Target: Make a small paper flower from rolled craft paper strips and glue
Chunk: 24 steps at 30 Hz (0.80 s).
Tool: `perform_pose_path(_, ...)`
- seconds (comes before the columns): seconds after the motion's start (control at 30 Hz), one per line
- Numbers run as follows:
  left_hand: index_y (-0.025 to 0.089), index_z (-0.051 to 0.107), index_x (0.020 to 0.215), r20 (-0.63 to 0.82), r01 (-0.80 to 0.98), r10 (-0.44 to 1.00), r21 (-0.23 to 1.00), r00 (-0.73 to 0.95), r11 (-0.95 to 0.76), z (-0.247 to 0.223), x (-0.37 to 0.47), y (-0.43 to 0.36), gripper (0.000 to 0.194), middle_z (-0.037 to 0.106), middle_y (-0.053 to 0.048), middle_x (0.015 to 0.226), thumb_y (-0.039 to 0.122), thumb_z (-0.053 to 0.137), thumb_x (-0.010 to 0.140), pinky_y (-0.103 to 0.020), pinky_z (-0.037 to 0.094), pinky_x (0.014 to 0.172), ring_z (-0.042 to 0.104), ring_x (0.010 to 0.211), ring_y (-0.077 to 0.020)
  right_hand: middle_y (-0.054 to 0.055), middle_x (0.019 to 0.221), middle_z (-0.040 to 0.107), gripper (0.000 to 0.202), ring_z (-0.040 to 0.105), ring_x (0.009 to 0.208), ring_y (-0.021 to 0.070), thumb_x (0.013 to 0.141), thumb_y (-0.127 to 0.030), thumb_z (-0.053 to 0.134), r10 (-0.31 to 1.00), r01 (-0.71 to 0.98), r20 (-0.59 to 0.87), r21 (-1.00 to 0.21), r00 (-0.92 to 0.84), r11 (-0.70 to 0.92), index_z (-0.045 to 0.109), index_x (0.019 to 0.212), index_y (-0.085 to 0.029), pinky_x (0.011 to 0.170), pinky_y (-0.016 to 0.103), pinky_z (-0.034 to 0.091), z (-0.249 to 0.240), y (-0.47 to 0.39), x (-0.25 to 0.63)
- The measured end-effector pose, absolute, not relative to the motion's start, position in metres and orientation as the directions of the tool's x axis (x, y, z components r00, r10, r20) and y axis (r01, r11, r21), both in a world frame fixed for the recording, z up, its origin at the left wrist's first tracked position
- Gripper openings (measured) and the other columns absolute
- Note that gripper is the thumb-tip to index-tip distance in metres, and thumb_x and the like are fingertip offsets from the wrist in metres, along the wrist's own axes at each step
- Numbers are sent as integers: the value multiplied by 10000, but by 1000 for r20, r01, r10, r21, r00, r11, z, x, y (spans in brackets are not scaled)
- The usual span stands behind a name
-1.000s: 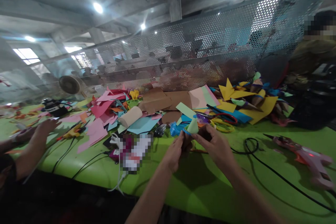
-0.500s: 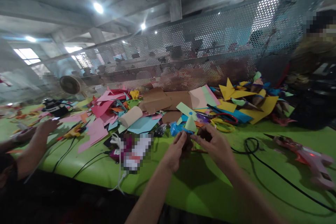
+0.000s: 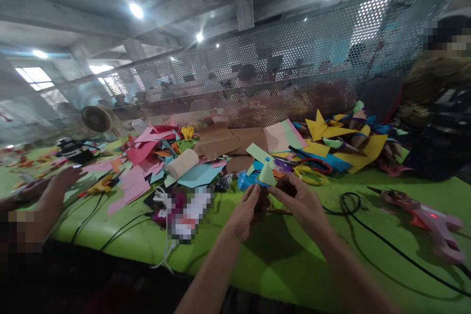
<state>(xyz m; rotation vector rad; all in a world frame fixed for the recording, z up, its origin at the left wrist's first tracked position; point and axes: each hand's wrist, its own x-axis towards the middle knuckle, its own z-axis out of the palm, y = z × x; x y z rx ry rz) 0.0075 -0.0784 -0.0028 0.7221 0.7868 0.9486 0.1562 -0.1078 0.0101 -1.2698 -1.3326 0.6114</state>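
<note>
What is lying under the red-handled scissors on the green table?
The red-handled scissors rest on a heap of paper: a yellow sheet and a blue sheet show beneath them. What lies deeper, between these sheets and the green table, is covered.

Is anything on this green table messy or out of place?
Yes. Coloured paper scraps lie heaped and overlapping across the back of the table, with scissors half buried among them. A black cord snakes loosely past the glue gun.
</note>
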Motion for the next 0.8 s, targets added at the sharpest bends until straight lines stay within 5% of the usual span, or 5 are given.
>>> perform_pose_path(0.23, 186, 660, 979, -273, -352, 896, 848, 350, 396, -3, 8, -77, 688, 645, 5, 746, 670, 839, 523, -148, 308, 437, 582, 594, -92, -25, 664, 486, 357, 437, 626, 148, 841, -531, 657, 892, 331, 380, -898, 245, 291, 536, 736, -212, 561, 273, 362, 11, -107, 158)
perform_pose_path(0.37, 146, 671, 838, -268, -355, 902, 851, 339, 387, -6, 8, -75, 680, 607, 0, 638, 752, 767, 545, -152, 237, 395, 494, 501, -72, -27, 653, 467, 369, 415, 607, 140, 862, -550, 615, 874, 265, 391, -910, 289, 319, 556, 731, -211, 540, 265, 344, 15, -108, 160)
perform_pose_path(0.63, 202, 717, 931, -292, -392, 893, 819, 342, 418, -17, 8, -73, 562, 705, -25, 821, 671, 783, 628, -209, 469, 584, 637, 714, -140, 4, 730, 576, 299, 508, 662, 170, 820, -481, 702, 876, 419, 439, -846, 200, 329, 568, 773, -218, 581, 282, 397, 8, -107, 156)
perform_pose_path(0.8, 189, 695, 864, -299, -345, 890, 841, 345, 416, -10, 8, -76, 583, 659, 6, 726, 691, 793, 586, -195, 401, 521, 578, 620, -112, -13, 716, 544, 299, 491, 666, 166, 825, -461, 701, 881, 400, 418, -863, 222, 309, 538, 751, -222, 592, 279, 385, 4, -104, 158)
